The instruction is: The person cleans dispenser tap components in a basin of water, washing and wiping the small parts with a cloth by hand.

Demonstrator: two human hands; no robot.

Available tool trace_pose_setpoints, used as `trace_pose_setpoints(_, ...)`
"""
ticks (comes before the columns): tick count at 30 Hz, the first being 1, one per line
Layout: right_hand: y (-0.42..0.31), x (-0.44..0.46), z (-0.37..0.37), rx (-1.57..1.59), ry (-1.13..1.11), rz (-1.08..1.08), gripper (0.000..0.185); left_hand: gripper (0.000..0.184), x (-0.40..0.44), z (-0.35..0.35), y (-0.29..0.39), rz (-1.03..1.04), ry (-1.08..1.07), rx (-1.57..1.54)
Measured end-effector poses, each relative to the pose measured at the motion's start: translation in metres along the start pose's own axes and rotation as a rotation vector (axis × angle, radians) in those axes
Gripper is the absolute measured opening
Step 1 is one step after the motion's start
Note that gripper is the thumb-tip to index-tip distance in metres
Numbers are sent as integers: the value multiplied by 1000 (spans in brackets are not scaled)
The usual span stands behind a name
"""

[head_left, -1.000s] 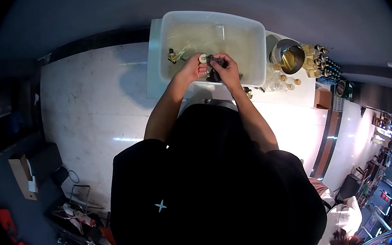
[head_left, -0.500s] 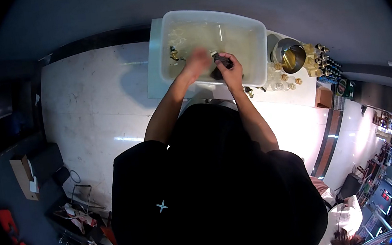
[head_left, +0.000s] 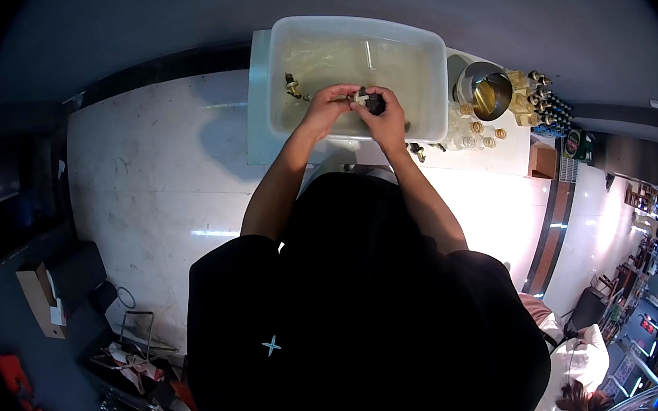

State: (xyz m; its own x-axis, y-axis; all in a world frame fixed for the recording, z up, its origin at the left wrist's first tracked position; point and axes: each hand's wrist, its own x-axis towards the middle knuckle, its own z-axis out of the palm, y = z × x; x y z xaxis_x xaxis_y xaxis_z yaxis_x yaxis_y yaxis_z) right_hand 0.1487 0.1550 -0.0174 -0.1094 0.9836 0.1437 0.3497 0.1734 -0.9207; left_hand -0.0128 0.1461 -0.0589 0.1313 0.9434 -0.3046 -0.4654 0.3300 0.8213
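Note:
Over the near part of a white tub point(head_left: 442, 73) of cloudy water, my two hands meet. My left hand point(head_left: 329, 109) pinches a small pale piece point(head_left: 359, 100) from the left side. Bunched in my right hand point(head_left: 386, 114) is a dark cloth point(head_left: 374, 104), pressed against that same piece. The piece is too small to make out. In the water at the tub's left side lies a dark and brass-coloured fitting point(head_left: 292, 86).
Right of the tub stand a metal bowl point(head_left: 504, 91), clear glass bottles point(head_left: 468, 142) and rows of dark-topped bottles point(head_left: 556, 112). More small fittings point(head_left: 417, 151) lie by the tub's near edge. A person in light clothing point(head_left: 574, 364) is at the lower right.
My left hand moved away from the cloth, blurred, then came back to the pale piece. The cloth is now more bunched up in my right hand.

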Motion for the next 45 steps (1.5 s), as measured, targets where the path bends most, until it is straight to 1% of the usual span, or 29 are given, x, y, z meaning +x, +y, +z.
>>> trace_pose_setpoints(3,-5,-1,-1,-107,5,-101,37,32,0,0,-1,-13,34,-7)
trace_pose_setpoints(5,-4,-2,-2,-163,11,-189,37,26,3,-3,-1,-84,34,-196)
trace_pose_setpoints(6,-3,-3,-1,-163,2,-198,37,23,5,-5,-2,-119,34,-290)
trace_pose_setpoints(8,-1,-4,-1,-165,-13,-214,37,21,9,-8,-6,-202,-18,-264)
trace_pose_setpoints(9,-5,-5,-1,-145,1,-167,37,20,9,-6,-3,-243,-44,-252)
trace_pose_setpoints(11,-12,-7,0,-106,28,-73,36,20,5,-3,1,-234,-56,-241)
trace_pose_setpoints(14,-5,-2,-2,-222,-41,-180,38,20,8,-5,-7,-201,-34,-215)
trace_pose_setpoints(18,6,-2,1,-304,-36,-120,38,22,7,-6,-9,-171,-25,-186)
trace_pose_setpoints(23,7,-3,3,-372,7,-70,37,27,4,-2,-3,-206,-7,-137)
trace_pose_setpoints(26,6,-3,1,-388,-19,-8,35,30,5,-4,-4,-219,-16,-104)
trace_pose_setpoints(29,11,-1,1,-301,-42,75,32,32,5,-5,-6,-195,-15,-77)
trace_pose_setpoints(32,6,-1,1,-300,-80,184,30,33,7,-6,-9,-156,-12,-51)
trace_pose_setpoints(38,17,-1,2,-239,-111,185,27,33,1,0,-1,-121,-39,-53)
trace_pose_setpoints(41,17,3,-1,10,-113,213,26,35,2,3,-1,-75,-51,-148)
trace_pose_setpoints(45,13,6,-3,149,-100,161,17,40,-4,9,10,-10,-81,-246)
